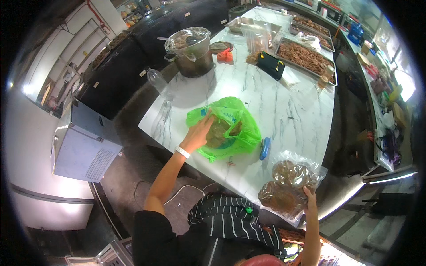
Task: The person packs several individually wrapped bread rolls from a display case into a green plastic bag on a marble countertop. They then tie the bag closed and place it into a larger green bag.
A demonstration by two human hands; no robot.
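Observation:
A bright green plastic bag [244, 141] lies on the marble-patterned table with its mouth spread. Inside it sits a clear-wrapped pack of brown food [218, 133]. My left hand [199, 131] rests at the bag's left side, fingers stretched over the opening and touching it. At the near right corner, my right hand [310, 199] grips the edge of clear plastic packs of brown food [283, 198], which bulge in rounded portions. Between the green bag and these packs lies what looks like a blue stapler [265, 148].
Further back stand a large pot [193, 56] covered with plastic film and a clear bottle [156, 79] at the left edge. A tray of shredded brown food [303, 56], a black pouch [270, 65] and a glass jar [326, 76] occupy the far right.

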